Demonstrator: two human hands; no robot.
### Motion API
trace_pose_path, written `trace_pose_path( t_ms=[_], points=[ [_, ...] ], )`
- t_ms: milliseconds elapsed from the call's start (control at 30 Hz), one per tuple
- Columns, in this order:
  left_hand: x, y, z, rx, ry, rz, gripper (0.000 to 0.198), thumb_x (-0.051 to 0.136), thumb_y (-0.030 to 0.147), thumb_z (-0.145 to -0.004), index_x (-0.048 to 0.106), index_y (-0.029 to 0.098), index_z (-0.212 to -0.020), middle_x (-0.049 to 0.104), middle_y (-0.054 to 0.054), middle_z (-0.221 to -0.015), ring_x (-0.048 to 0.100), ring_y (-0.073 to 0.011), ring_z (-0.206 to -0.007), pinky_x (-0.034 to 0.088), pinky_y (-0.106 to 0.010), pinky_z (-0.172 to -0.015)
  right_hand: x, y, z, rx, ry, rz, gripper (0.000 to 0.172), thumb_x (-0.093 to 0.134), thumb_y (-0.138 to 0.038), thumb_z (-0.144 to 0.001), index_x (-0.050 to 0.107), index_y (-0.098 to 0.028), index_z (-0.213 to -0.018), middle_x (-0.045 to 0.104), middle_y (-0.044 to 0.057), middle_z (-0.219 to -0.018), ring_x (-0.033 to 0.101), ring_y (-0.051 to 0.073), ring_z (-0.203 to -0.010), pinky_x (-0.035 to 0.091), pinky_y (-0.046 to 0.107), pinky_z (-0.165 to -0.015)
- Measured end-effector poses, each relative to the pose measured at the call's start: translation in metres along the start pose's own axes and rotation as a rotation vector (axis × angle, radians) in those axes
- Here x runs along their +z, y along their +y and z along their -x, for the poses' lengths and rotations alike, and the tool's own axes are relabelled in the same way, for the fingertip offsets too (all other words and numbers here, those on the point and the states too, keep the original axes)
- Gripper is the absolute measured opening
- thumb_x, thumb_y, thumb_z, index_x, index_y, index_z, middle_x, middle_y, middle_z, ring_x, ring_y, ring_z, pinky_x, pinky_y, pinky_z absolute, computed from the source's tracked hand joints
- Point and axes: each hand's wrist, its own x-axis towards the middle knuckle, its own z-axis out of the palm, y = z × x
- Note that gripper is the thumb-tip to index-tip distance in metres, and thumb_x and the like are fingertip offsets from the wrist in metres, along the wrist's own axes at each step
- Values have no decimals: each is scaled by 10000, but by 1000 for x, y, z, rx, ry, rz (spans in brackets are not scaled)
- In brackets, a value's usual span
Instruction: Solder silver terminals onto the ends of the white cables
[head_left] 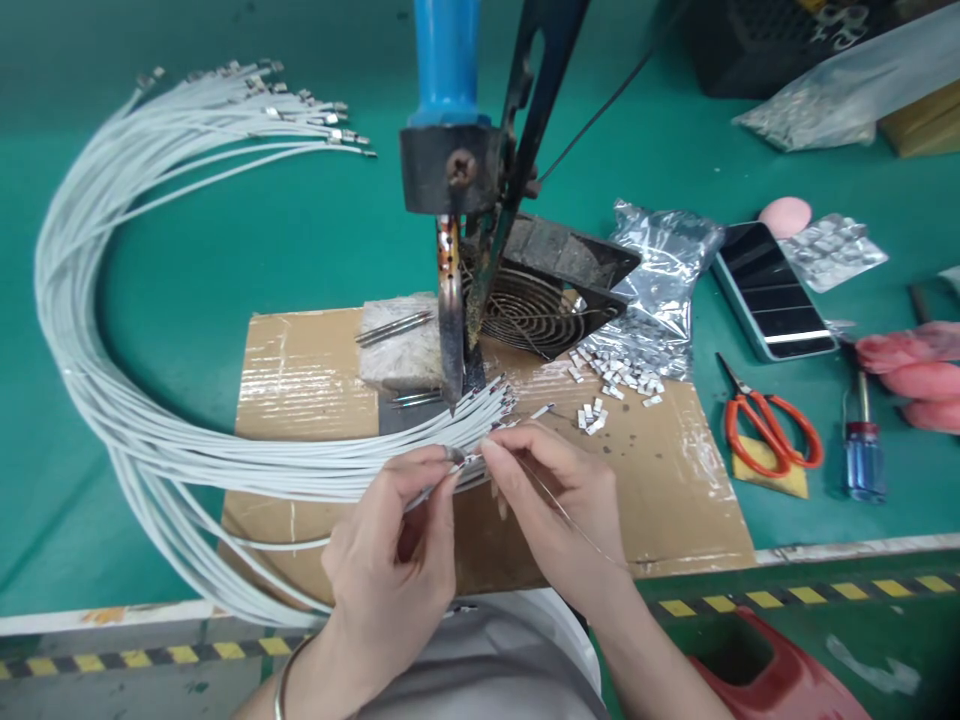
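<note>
Over brown cardboard [675, 500], the left hand [397, 550] pinches a white cable [469, 461], its tip pointing right and slightly away from the person, long axis slanting. The right hand [574, 490] grasps a thin wire [553, 499] beside that tip.

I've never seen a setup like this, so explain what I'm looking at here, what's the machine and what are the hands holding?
There's no robot: a head-worn camera looks down at a person's bare hands. The left hand pinches what looks like a cable end; the right hand holds a thin wire. The blue-handled tool clamped above, pointing down, appears to be a soldering iron. Curving in from the left are bundled white cables. Cardboard covers part of the green table, with scissors, a screwdriver and a phone to the right.
</note>
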Motion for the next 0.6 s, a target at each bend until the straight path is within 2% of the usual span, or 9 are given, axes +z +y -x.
trace_pose_path(
  t_ms=[267,333,467,500,533,600],
  points=[
    [-2,1,-1,88,7,-92,274,723,-33,-941,682,208,-1064,887,-57,-987,886,-180,-873,716,-238,-824,3,2,3,89,18,-116,194,762,-329,-1037,850,-226,-897,715,-11,-739,614,118,-581,508,221,-535],
    [-7,3,0,71,-70,-40,271,721,-24,-939,686,214,-1063,875,-44,-976,871,-164,-854,711,-237,-826,-1,3,5,111,49,-118,294,714,-417,-1079,868,-228,-914,749,13,-776,649,134,-605,537,241,-549],
    [-20,6,6,126,-429,125,205,728,26,-945,733,229,-971,852,-55,-1047,821,-179,-897,702,-300,-872,-21,8,5,132,196,-205,568,534,-626,-1138,894,-224,-962,795,63,-810,709,177,-676,568,285,-575],
    [-23,4,9,159,-481,128,188,728,41,-954,748,228,-952,843,-67,-1071,806,-191,-913,697,-315,-877,-27,10,5,132,236,-222,597,525,-651,-1133,894,-221,-946,793,67,-793,706,180,-667,559,289,-560],
    [-25,2,12,180,-482,108,182,720,45,-967,763,221,-965,827,-81,-1082,793,-194,-912,691,-314,-869,-34,11,4,130,268,-226,608,530,-663,-1126,892,-218,-925,790,68,-774,700,181,-651,548,292,-542],
    [-25,-6,18,222,-394,35,200,686,23,-997,774,174,-1093,791,-98,-1046,784,-175,-867,666,-263,-809,-45,15,4,121,317,-205,611,551,-671,-1114,886,-214,-885,777,67,-735,687,182,-617,531,294,-512]
  ],
)
